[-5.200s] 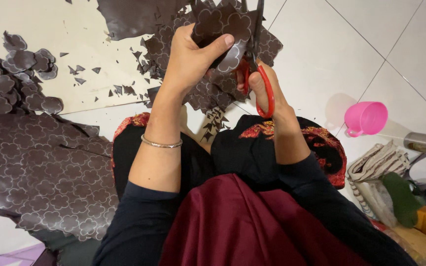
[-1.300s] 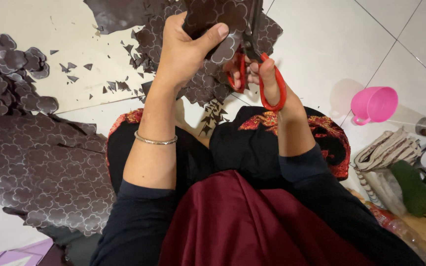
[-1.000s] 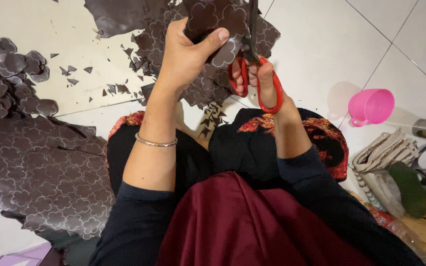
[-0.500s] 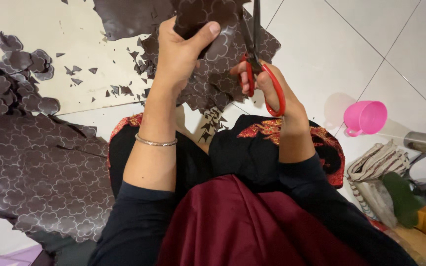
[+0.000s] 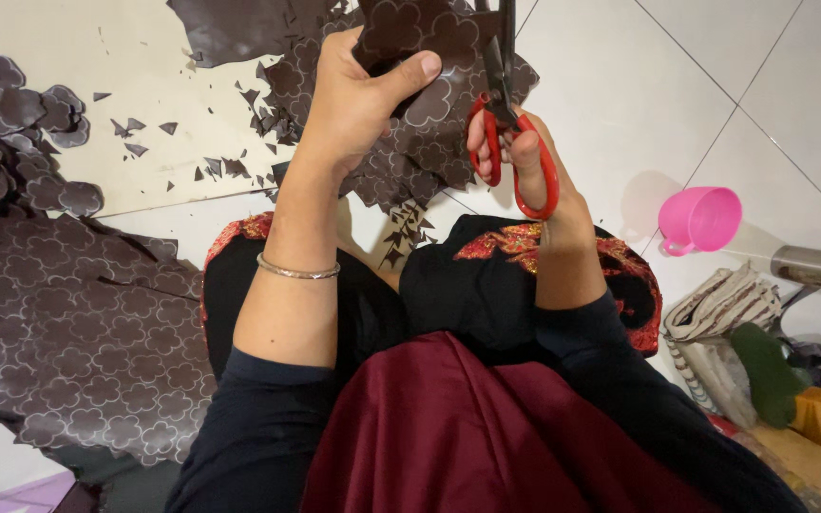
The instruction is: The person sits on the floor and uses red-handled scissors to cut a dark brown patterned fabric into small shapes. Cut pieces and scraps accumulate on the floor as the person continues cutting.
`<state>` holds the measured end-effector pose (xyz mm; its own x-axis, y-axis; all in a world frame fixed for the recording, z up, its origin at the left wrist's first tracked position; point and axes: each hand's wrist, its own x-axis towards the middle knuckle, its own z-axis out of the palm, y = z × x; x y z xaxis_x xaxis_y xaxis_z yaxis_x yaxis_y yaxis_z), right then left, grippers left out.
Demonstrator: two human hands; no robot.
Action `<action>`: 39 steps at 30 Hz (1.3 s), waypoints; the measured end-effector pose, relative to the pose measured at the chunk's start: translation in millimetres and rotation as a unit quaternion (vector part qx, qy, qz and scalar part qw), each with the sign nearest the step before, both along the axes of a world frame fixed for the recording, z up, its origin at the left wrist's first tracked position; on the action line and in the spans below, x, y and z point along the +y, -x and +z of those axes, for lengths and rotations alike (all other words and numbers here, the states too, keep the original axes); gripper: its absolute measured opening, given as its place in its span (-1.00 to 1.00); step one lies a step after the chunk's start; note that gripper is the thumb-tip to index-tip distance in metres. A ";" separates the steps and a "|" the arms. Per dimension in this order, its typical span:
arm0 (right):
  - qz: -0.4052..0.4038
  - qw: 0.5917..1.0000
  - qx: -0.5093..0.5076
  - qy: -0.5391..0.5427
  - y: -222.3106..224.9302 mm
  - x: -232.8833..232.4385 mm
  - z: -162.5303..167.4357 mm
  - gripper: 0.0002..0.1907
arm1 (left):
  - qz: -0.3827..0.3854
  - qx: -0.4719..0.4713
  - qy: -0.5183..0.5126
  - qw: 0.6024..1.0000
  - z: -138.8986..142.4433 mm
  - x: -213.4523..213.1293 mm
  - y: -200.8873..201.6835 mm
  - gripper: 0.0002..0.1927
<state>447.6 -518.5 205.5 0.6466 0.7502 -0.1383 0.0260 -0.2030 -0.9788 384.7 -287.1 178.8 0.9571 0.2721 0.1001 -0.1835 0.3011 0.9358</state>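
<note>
Both hands are up over my lap. Left hand (image 5: 358, 90) pinches the dark flower-stamped sheet (image 5: 410, 28), thumb clamped on top; since a moment ago it has turned the piece a little. Right hand (image 5: 525, 157) grips the red scissors (image 5: 510, 133), blades now raised into the sheet's edge beside my thumb, handles drawn closer than before.

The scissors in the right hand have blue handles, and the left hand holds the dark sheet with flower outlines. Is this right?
Not quite: the scissors in the right hand have red handles, as the head view shows. The left hand does hold the dark sheet with flower outlines.
</note>
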 end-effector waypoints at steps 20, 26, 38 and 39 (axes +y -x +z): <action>0.026 0.997 -0.066 0.033 -3.7 1.7 -16.3 0.10 | 0.017 -0.055 0.012 0.998 -7.8 -2.5 -5.6 -0.83; -0.009 0.997 -0.067 0.031 -2.1 4.0 -18.0 0.11 | 0.004 -0.025 0.047 0.999 -7.4 -11.3 -7.5 -0.87; -0.009 1.000 0.001 -0.019 5.1 5.8 -25.6 0.09 | 0.006 0.004 0.043 0.999 -2.6 -12.6 -3.7 -0.88; 0.015 1.000 -0.008 -0.023 3.6 5.4 -24.0 0.09 | 0.004 -0.011 0.057 0.998 -3.0 -12.4 -3.8 -0.87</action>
<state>444.0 -513.2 181.6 0.6253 0.7747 -0.0937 0.0472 -0.1574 -0.9864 388.5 -299.5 175.7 0.9530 0.2897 0.0890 -0.2058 0.4031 0.8917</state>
